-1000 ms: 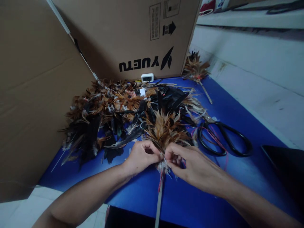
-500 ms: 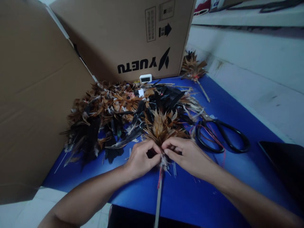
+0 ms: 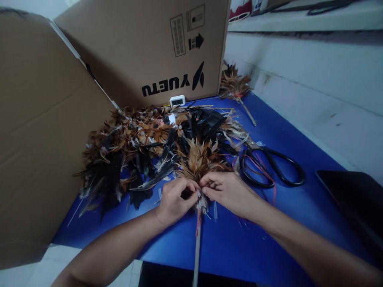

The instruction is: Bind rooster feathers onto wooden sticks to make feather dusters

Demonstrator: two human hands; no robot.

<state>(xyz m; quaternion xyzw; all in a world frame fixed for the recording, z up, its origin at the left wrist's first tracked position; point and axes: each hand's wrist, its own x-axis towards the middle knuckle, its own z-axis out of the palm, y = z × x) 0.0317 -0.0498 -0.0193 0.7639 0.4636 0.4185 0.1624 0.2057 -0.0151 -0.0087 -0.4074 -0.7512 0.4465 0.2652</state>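
Right between your hands sits the feather duster (image 3: pixel 198 161): your left hand (image 3: pixel 173 198) and right hand (image 3: pixel 229 190) both pinch its base, where feathers meet the stick (image 3: pixel 196 247). Brown plumes fan away over the blue worktop (image 3: pixel 293 207), scissors (image 3: pixel 271 165) just right.

Stick (image 3: pixel 196 255) cut off by the bottom edge, its upper end buried under the hands' fingers (image 3: pixel 191 186) and the feather bundle (image 3: pixel 199 159); dark slab (image 3: pixel 356 199) clipped at the right edge; label print on the cardboard box (image 3: pixel 140 48) too small to read.
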